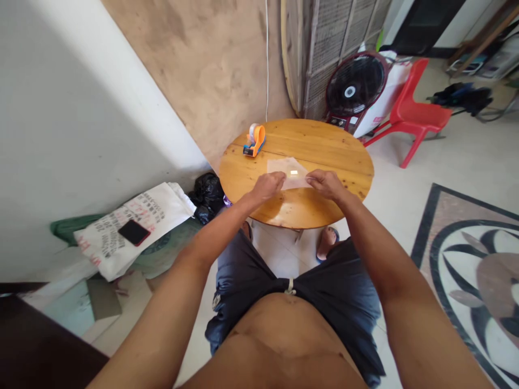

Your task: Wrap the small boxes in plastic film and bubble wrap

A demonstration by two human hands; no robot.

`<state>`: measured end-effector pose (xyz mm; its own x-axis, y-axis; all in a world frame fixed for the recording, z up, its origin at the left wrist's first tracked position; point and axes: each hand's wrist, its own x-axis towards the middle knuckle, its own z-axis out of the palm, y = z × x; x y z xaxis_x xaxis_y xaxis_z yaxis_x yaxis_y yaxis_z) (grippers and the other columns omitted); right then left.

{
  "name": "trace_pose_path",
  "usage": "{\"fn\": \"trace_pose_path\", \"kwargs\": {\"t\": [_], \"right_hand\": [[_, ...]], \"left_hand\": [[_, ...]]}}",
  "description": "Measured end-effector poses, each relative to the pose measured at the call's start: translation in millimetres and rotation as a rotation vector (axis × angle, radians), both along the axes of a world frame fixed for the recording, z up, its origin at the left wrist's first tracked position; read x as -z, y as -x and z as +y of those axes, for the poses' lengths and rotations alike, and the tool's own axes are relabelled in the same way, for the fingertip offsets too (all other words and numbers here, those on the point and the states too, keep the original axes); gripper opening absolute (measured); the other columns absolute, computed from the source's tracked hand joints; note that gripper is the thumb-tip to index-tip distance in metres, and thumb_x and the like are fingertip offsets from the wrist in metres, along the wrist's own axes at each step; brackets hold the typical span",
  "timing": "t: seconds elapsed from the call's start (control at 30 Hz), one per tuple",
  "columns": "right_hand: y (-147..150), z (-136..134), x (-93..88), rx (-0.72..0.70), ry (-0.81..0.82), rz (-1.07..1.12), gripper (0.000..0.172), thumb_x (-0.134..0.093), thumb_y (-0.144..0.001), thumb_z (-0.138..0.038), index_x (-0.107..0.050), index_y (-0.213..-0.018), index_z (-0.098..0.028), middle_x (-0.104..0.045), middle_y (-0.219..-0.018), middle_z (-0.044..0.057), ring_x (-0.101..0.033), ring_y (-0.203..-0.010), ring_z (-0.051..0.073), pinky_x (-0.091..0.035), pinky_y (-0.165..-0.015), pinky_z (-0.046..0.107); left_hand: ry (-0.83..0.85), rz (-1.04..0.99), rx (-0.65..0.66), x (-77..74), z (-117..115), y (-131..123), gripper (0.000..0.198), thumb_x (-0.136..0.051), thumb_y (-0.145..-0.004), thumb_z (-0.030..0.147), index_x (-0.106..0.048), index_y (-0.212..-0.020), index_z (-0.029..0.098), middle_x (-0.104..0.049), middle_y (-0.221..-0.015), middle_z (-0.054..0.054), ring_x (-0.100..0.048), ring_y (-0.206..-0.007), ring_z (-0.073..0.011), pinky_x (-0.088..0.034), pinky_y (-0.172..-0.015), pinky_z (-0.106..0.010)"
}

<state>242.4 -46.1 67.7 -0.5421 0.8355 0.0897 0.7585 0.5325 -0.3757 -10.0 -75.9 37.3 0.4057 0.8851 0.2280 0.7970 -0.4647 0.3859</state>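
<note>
A thin translucent plastic sheet [288, 165] is held at the near part of the round wooden table [324, 143]. My left hand [269, 185] pinches its left edge, fingers closed. At the opposite edge, my right hand [325, 182] is closed on the sheet too. A small bright rectangle [294, 172] shows on the sheet between my hands; I cannot tell whether it is a label or a reflection. Behind my left hand stands an orange and blue tape dispenser [255, 141] with a roll of clear tape.
A fan [357, 85] and a red plastic chair [419, 111] stand beyond the table at the right. On the left, a phone [134, 232] lies on a white printed sack [162, 202], near a black plastic bag [207, 194]. A wooden board [227, 65] leans behind the table.
</note>
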Motion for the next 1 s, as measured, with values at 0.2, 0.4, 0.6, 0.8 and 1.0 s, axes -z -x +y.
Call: {"fn": "trace_pose_path", "kwargs": {"t": [0.2,0.4,0.6,0.8,1.0], "right_hand": [[5.9,26.0,4.5,0.163,0.091,0.072,0.031,-0.049,-0.090,-0.037,-0.068,-0.078,-0.016,-0.066,-0.070,0.003,-0.055,-0.065,0.015,-0.037,-0.065,0.026],[13.1,41.3,13.1,0.279,0.075,0.010,0.030,-0.050,-0.089,-0.034,-0.073,-0.085,-0.015,-0.070,-0.074,0.006,-0.059,-0.069,0.017,-0.039,-0.068,0.027],[23.4,41.2,12.8,0.349,0.067,-0.174,0.030,-0.052,-0.089,-0.030,-0.076,-0.097,-0.014,-0.075,-0.092,0.012,-0.065,-0.084,0.022,-0.043,-0.075,0.029],[26.8,39.1,20.4,0.361,0.049,-0.256,0.032,-0.053,-0.090,-0.032,-0.076,-0.097,-0.012,-0.075,-0.098,0.017,-0.066,-0.088,0.026,-0.045,-0.077,0.031],[17.8,43.2,24.7,0.393,0.088,-0.073,0.034,-0.054,-0.089,-0.039,-0.072,-0.083,-0.012,-0.071,-0.081,0.013,-0.063,-0.079,0.024,-0.045,-0.074,0.032]], "left_hand": [[0.045,0.056,-0.105,-7.8,34.5,-6.0,0.033,-0.035,-0.102,0.025,-0.066,-0.109,0.015,-0.073,-0.107,-0.013,-0.068,-0.096,-0.0225,-0.049,-0.082,-0.031],[0.052,0.065,-0.181,1.1,62.1,-12.5,0.031,-0.037,-0.101,0.025,-0.067,-0.107,0.016,-0.073,-0.105,-0.013,-0.068,-0.093,-0.0240,-0.049,-0.080,-0.034],[-0.138,0.073,-0.185,4.7,41.9,-18.8,0.036,-0.034,-0.098,0.015,-0.062,-0.120,0.011,-0.066,-0.124,-0.020,-0.060,-0.118,-0.0297,-0.044,-0.101,-0.048],[-0.298,0.113,0.196,15.4,-14.5,-42.6,0.044,-0.040,-0.098,0.026,-0.052,-0.136,0.009,-0.049,-0.148,-0.019,-0.035,-0.146,-0.0327,-0.025,-0.121,-0.053],[-0.175,0.106,0.123,31.7,-15.0,-50.8,0.061,-0.046,-0.094,0.035,-0.041,-0.146,0.004,-0.041,-0.154,-0.021,-0.033,-0.147,-0.0353,-0.027,-0.119,-0.051]]}}
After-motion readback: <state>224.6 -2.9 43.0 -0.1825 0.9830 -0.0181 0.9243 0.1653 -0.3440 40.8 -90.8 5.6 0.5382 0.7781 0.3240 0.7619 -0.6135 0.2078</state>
